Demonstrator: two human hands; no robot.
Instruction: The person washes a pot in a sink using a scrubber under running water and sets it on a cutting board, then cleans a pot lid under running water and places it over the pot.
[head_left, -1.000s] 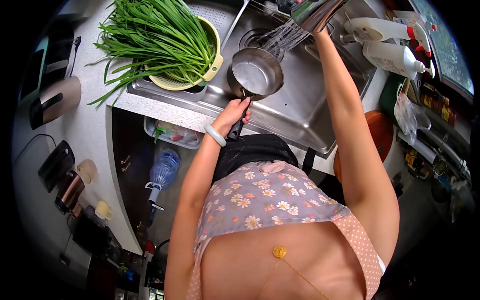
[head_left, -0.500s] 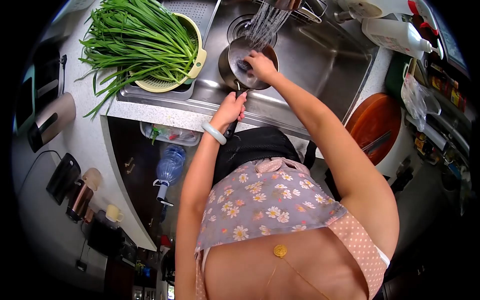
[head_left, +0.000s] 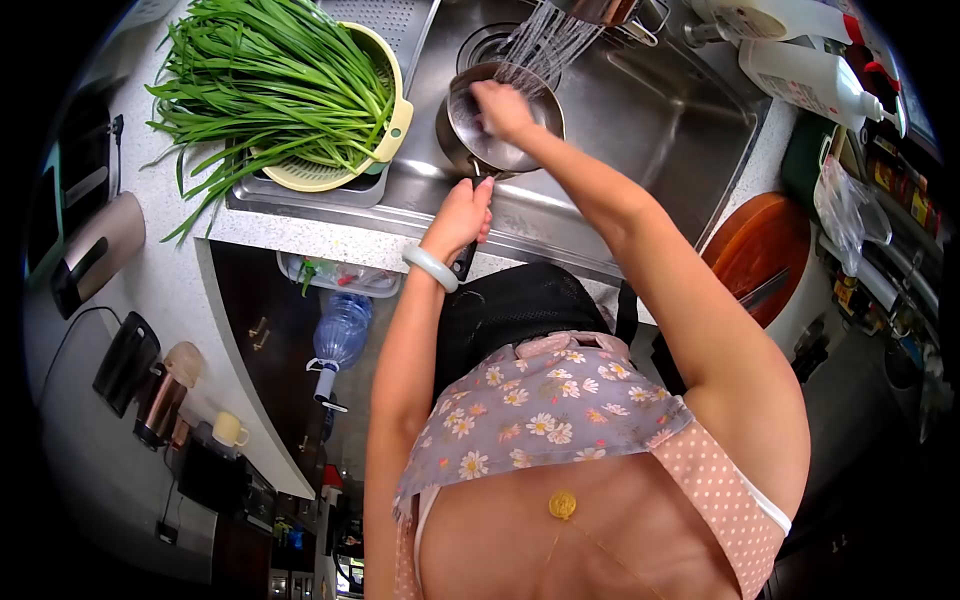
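Observation:
A metal saucepan (head_left: 541,128) is tilted in the stainless sink (head_left: 650,130), its inside facing me. My left hand (head_left: 464,213) is closed around its black handle (head_left: 463,262) at the sink's front edge. Inside the pan, my right hand (head_left: 506,112) is bent against the inner wall, its fingertips smeared by motion. A dark steel wool scrubber shows at those fingers in the earlier view; now the hand mostly hides it. Streams of water (head_left: 550,45) fall into the pan's far side from above.
Left of the pan, a pale yellow colander (head_left: 402,115) of long green chives (head_left: 280,90) rests on the drainboard. White bottles (head_left: 800,80) stand at the right, near a round wooden board (head_left: 755,250) with a knife. The drain (head_left: 495,45) lies behind the pan.
My right hand has moved up and left inside the pan, toward its far wall. My left hand keeps its hold on the handle. The whole view has shifted slightly.

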